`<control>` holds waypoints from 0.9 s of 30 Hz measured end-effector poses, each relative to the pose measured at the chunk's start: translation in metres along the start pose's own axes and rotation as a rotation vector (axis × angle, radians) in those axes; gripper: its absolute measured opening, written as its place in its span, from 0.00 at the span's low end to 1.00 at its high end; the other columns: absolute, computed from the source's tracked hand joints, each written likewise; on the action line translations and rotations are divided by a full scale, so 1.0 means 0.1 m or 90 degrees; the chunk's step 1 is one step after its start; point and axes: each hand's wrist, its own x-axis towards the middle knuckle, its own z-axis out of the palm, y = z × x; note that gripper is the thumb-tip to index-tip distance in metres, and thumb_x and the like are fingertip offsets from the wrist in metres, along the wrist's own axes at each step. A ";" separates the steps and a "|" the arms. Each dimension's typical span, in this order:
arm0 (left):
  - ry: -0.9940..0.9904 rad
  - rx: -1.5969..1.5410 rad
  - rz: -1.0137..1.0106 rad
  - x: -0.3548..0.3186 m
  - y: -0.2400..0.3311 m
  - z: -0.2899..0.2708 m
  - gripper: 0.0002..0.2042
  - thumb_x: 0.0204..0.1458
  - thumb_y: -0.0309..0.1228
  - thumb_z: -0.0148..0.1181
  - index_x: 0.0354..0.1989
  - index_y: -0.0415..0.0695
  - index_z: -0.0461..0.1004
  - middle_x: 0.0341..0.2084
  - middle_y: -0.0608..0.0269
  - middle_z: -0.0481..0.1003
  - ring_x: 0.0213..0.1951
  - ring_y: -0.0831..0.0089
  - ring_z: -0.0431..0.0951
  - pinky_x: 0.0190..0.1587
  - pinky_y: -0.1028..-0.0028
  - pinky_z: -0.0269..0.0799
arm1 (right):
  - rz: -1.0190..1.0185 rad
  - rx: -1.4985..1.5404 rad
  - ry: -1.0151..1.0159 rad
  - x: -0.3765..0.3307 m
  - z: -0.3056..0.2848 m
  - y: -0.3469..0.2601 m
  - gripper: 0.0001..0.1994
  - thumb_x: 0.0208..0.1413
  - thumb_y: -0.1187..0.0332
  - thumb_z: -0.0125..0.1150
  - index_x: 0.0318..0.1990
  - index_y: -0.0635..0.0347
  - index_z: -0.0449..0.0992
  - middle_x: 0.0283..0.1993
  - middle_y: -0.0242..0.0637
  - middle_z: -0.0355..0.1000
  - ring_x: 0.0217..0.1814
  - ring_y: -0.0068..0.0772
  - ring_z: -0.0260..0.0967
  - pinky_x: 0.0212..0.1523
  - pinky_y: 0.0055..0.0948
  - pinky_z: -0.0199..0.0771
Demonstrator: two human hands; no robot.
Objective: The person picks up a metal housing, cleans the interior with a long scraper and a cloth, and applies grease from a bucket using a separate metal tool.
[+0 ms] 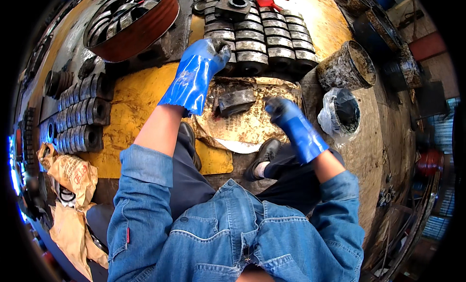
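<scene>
Nearest, the shoes (268, 153) stand to either side of the front of a stained sheet (262, 129), which probably spares the floor from grease and keeps the work within the knees' span. On it lies one dark, curved part (237, 103), with neither hand seen to touch it; set there, I judge, it can be reached from both sides. The right hand (285, 116), in a blue glove, is just beside the part's right end with fingers bunched and blackened; whether they pinch anything small I cannot tell. The left hand (209, 51), gloved alike, is farther forward, fingers curled at the near left corner of the stack (250, 46); its grip is hidden, so I cannot tell if it holds a part. Long cuffs likely keep oil off the forearms. For room, the yellow board (138, 100) opens to the left, as far as the rows (82, 112) of similar parts; on the right, the bagged bucket (340, 117) and the crusted bucket (342, 68) hem in a wide sweep. Ahead, the stack's front edge closes the sheet's far side, its parts packed tightly, perhaps for steadiness, and the tub (150, 34) bounds the far left
</scene>
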 end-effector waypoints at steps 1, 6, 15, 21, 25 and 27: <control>0.001 0.028 -0.022 -0.02 -0.07 -0.03 0.16 0.53 0.44 0.61 0.43 0.45 0.79 0.34 0.48 0.79 0.38 0.50 0.79 0.42 0.62 0.74 | -0.040 -0.138 -0.050 -0.11 0.25 -0.15 0.16 0.60 0.61 0.56 0.51 0.58 0.75 0.36 0.39 0.77 0.35 0.32 0.74 0.31 0.35 0.74; 0.014 0.066 -0.016 -0.14 -0.11 -0.18 0.16 0.53 0.44 0.61 0.44 0.48 0.79 0.36 0.49 0.79 0.40 0.48 0.77 0.43 0.61 0.75 | -0.027 -0.718 -0.426 -0.47 0.83 -1.01 0.33 0.60 0.67 0.52 0.72 0.64 0.49 0.61 0.53 0.67 0.58 0.54 0.67 0.42 0.62 0.70; -0.003 0.073 -0.022 -0.08 -0.12 -0.19 0.17 0.54 0.46 0.59 0.45 0.49 0.79 0.38 0.51 0.79 0.42 0.51 0.78 0.46 0.60 0.75 | 0.153 -0.608 -0.328 0.06 0.85 -0.71 0.40 0.57 0.65 0.57 0.72 0.67 0.42 0.69 0.50 0.59 0.59 0.49 0.69 0.49 0.58 0.73; -0.041 0.058 -0.102 -0.07 -0.14 -0.18 0.21 0.54 0.50 0.60 0.49 0.49 0.79 0.42 0.53 0.80 0.46 0.53 0.79 0.49 0.63 0.74 | 0.100 -0.688 -0.400 -0.20 1.01 -0.71 0.35 0.56 0.58 0.57 0.70 0.56 0.52 0.54 0.44 0.70 0.53 0.42 0.71 0.56 0.50 0.71; -0.068 -0.018 -0.088 -0.03 -0.12 -0.17 0.26 0.53 0.54 0.60 0.53 0.48 0.76 0.47 0.52 0.78 0.49 0.53 0.77 0.52 0.64 0.72 | 0.079 -0.615 -0.277 0.00 0.72 -0.77 0.32 0.60 0.64 0.51 0.70 0.62 0.50 0.58 0.47 0.68 0.53 0.46 0.73 0.39 0.59 0.75; -0.066 -0.013 -0.053 -0.14 0.01 -0.25 0.28 0.53 0.55 0.59 0.54 0.48 0.75 0.48 0.51 0.78 0.50 0.54 0.77 0.53 0.63 0.71 | 0.032 -0.660 -0.251 -0.16 0.70 -0.80 0.31 0.60 0.65 0.51 0.69 0.62 0.52 0.57 0.48 0.69 0.52 0.52 0.72 0.38 0.62 0.74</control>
